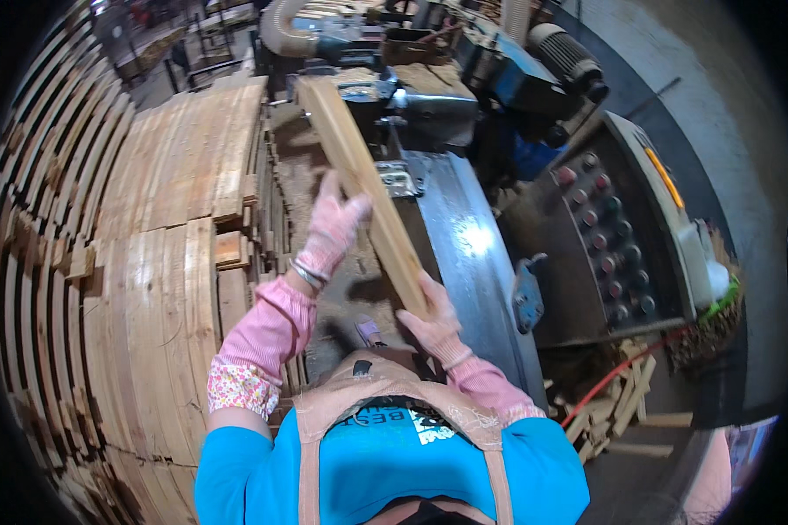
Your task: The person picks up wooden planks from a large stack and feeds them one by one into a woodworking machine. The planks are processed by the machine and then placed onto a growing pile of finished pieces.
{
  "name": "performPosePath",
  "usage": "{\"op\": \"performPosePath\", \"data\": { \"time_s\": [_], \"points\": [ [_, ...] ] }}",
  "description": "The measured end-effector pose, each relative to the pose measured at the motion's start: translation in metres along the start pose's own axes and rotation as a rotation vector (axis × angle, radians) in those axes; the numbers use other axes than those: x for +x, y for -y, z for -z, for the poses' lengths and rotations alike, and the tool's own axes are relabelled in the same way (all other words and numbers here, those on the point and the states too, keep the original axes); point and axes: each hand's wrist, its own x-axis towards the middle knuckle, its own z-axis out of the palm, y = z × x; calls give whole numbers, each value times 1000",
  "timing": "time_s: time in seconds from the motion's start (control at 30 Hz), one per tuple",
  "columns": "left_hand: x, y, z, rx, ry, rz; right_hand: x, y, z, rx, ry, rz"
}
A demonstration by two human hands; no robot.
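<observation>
A long, pale wooden board (363, 179) slants in front of me, its far end near the machine and its near end close to my apron. My left hand (334, 226), in a pinkish work glove, grips the board's left side around mid-length; some of its fingertips are hidden by the wood. At the near end, my right hand (433, 324) is closed on the board, thumb on one side and fingers on the other. To the right of the board runs the machine's shiny metal table (468, 232).
Stacked planks (158, 262) rise on my left. A control panel (604, 236) with several buttons stands right of the metal table. Wood offcuts (617, 398) lie below it, beside a red hose (600, 394). Ahead are a motor (565, 57) and a ribbed duct (282, 31).
</observation>
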Motion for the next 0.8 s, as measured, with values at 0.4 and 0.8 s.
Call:
{"op": "performPosePath", "data": {
  "time_s": [0.4, 0.8],
  "points": [
    [-139, 1, 1, 74, 233, 455, -43, -90, 109, -1014, -437, -115],
    [-150, -32, 71, 1218, -50, -19, 140, -125, 70, -923, -280, -238]
  ]
}}
